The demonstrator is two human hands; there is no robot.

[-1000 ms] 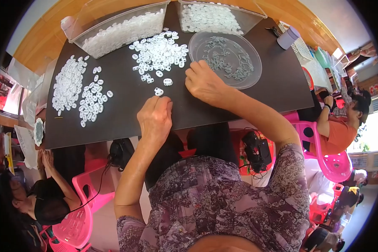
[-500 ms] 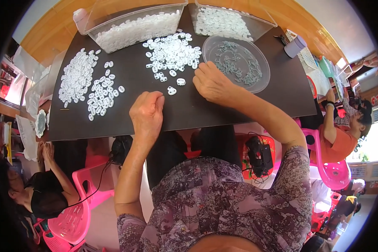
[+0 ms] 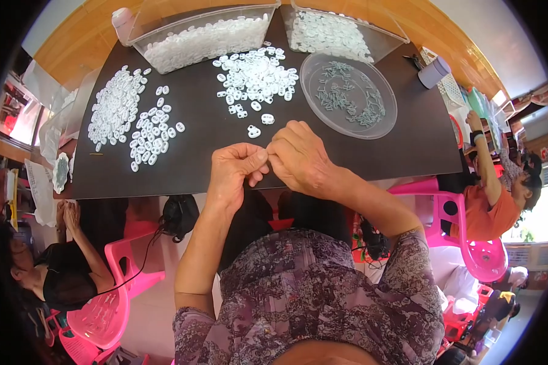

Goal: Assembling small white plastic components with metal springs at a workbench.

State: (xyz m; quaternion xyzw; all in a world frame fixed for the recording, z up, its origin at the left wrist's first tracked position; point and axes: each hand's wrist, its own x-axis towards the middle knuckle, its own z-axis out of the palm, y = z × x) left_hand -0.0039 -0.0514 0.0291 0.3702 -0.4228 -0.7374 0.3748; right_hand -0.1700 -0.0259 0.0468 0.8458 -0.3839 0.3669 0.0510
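Above the table's near edge, my left hand (image 3: 235, 173) and my right hand (image 3: 302, 157) meet fingertip to fingertip. Both are closed in a pinch, and whatever they hold is too small and hidden to make out. Just beyond them lie two loose white plastic pieces, a rounded one (image 3: 254, 131) and an oval one (image 3: 268, 119). Farther back spreads a heap of small white plastic parts (image 3: 259, 73). Right of that heap, a round clear tray (image 3: 388, 121) holds many small grey-green pins (image 3: 341, 100).
Two clear bins, one at back left (image 3: 207, 45) and one at back right (image 3: 332, 36), hold white parts. Two piles of white oval pieces (image 3: 117, 109) (image 3: 151, 135) lie at left. A grey-lidded cup (image 3: 432, 72) stands at right. Co-workers sit at either side.
My right hand has come back from the edge of the round tray toward me and met my left hand. My left hand has turned, its fingertips now against the right ones.
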